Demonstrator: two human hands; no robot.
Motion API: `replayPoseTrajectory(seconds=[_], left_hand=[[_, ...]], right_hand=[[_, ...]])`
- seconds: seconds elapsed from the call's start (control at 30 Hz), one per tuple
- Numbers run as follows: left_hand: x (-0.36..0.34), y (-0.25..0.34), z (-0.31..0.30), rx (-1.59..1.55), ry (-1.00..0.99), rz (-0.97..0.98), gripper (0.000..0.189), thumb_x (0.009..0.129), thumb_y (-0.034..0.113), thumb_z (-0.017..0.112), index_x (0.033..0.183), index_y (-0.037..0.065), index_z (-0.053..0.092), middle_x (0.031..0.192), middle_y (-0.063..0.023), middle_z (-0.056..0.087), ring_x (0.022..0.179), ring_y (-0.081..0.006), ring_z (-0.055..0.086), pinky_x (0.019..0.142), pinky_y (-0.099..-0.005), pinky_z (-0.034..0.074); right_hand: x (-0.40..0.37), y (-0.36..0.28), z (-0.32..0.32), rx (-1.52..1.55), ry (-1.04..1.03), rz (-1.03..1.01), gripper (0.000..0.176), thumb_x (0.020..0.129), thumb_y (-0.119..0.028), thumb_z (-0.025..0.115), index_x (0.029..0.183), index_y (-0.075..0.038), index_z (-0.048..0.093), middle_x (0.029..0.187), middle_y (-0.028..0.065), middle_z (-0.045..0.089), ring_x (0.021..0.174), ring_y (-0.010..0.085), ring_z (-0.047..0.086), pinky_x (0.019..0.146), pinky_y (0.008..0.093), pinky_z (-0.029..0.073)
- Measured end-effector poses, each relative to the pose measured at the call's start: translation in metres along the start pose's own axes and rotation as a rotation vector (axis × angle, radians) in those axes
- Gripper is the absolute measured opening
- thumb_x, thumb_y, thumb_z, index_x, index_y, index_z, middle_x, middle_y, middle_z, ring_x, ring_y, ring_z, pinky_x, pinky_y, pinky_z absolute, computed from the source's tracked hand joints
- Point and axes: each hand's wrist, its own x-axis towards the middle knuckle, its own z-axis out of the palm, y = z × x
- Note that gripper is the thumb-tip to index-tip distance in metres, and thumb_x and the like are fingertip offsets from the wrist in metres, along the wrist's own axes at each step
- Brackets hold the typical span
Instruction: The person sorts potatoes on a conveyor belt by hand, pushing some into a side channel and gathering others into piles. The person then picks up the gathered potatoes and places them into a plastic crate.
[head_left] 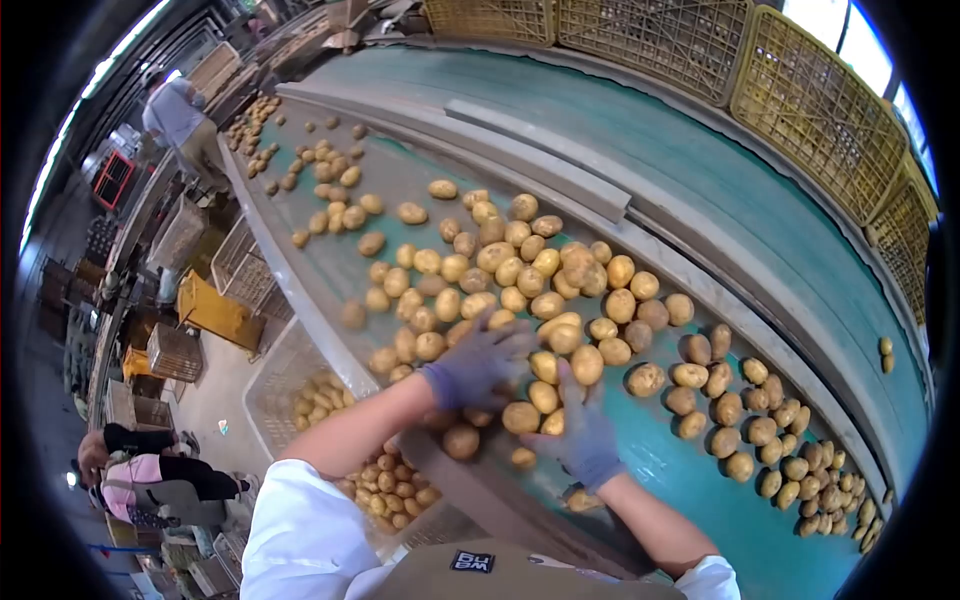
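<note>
Many potatoes (587,365) lie spread over a green conveyor belt (670,470). Both hands wear purple-grey gloves. My left hand (482,365) lies over potatoes near the belt's near edge, its fingers spread and somewhat blurred. To its right, my right hand (583,432) rests against a few potatoes, with fingers apart and pointing up the belt. Between the two hands sit several potatoes. Neither hand is closed round a potato, though what lies beneath the palms is hidden.
Below the belt's near edge stand crates of potatoes (262,400). A metal divider (540,155) runs along the far side, with yellow crates (820,110) beyond. One person (180,120) stands at the upper left; others (150,485) are at the lower left.
</note>
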Motion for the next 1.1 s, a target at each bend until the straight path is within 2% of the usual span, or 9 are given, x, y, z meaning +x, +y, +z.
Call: replayPoseTrajectory(seconds=[0.23,0.27,0.4,0.43,0.5,0.7,0.8,0.93,1.1], left_hand=[[-0.044,-0.168,-0.038,0.08,-0.073,-0.283,0.063,0.076,0.029,0.068,0.133,0.006,0.054,0.147,-0.0188,0.042,0.139,-0.0356,0.039,0.116,-0.0478,0.028],[-0.061,-0.215,-0.026,0.315,-0.052,-0.272,0.068,0.079,0.027,0.065,0.14,0.004,0.047,0.152,-0.0219,0.037,0.141,-0.0367,0.037,0.117,-0.0469,0.027],[-0.087,-0.37,-0.078,0.392,-0.124,-0.961,0.076,0.084,0.027,0.064,0.153,0.014,0.034,0.155,-0.0262,0.03,0.14,-0.0438,0.035,0.112,-0.0498,0.036],[-0.129,-0.451,-0.045,0.617,0.401,-0.738,0.069,0.084,0.018,0.059,0.149,0.011,0.037,0.155,-0.0277,0.028,0.125,-0.0471,0.049,0.106,-0.0483,0.041],[-0.139,-0.462,-0.086,0.421,0.553,-0.644,0.065,0.09,0.008,0.051,0.152,0.015,0.034,0.156,-0.0234,0.03,0.137,-0.044,0.037,0.112,-0.0461,0.035],[-0.082,-0.29,-0.085,0.309,0.432,-0.362,0.052,0.089,0.002,0.057,0.14,0.002,0.049,0.147,-0.0204,0.045,0.138,-0.0378,0.041,0.116,-0.043,0.032],[-0.044,-0.164,-0.057,-0.128,0.288,-0.116,0.058,0.08,0.012,0.067,0.135,0.0,0.053,0.14,-0.0224,0.049,0.133,-0.0411,0.045,0.112,-0.0501,0.034],[-0.034,-0.045,0.013,-0.355,0.14,0.454,0.042,0.078,0.026,0.066,0.115,0.008,0.061,0.122,-0.0177,0.057,0.12,-0.0355,0.053,0.108,-0.0636,0.031],[-0.035,-0.056,0.021,-0.17,0.007,0.405,0.029,0.087,0.019,0.055,0.115,0.016,0.062,0.119,-0.013,0.056,0.116,-0.033,0.052,0.108,-0.0612,0.032]], right_hand=[[0.174,-0.068,0.074,0.1,-0.09,-0.042,0.116,0.073,-0.044,0.081,0.158,-0.01,0.011,0.133,0.0298,0.052,0.099,0.0449,0.064,0.083,0.0467,0.054],[0.213,-0.059,0.126,0.131,0.285,-0.335,0.11,0.075,-0.045,0.078,0.157,-0.009,0.014,0.128,0.0298,0.055,0.101,0.0444,0.063,0.084,0.0468,0.053],[0.36,-0.134,0.151,0.213,0.116,-0.357,0.091,0.078,-0.034,0.075,0.154,-0.018,0.028,0.154,0.0316,0.023,0.123,0.0435,0.053,0.104,0.046,0.044],[0.37,-0.139,0.146,0.173,0.243,-0.528,0.085,0.079,-0.031,0.074,0.153,-0.02,0.033,0.158,0.0291,0.019,0.129,0.0426,0.049,0.108,0.0459,0.041],[0.378,-0.142,0.139,0.242,0.264,-0.637,0.075,0.079,-0.027,0.073,0.147,-0.02,0.041,0.157,0.0256,0.024,0.133,0.0421,0.045,0.11,0.0468,0.038],[0.274,-0.065,0.012,-0.081,0.701,-0.459,0.031,0.081,-0.009,0.063,0.113,-0.011,0.063,0.122,0.0146,0.057,0.121,0.0387,0.05,0.104,0.0514,0.039],[0.2,-0.01,-0.026,-0.242,0.608,0.032,0.035,0.08,-0.011,0.064,0.115,-0.01,0.062,0.117,0.0117,0.058,0.106,0.0345,0.054,0.095,0.0509,0.042],[0.159,-0.015,0.007,-0.686,0.547,-0.006,0.039,0.08,-0.014,0.064,0.118,-0.011,0.061,0.111,0.0099,0.058,0.101,0.0311,0.054,0.091,0.0468,0.043],[0.166,-0.035,0.059,-0.69,0.462,0.222,0.052,0.083,-0.012,0.058,0.134,-0.009,0.053,0.108,0.0095,0.057,0.103,0.0281,0.054,0.089,0.0418,0.044]])
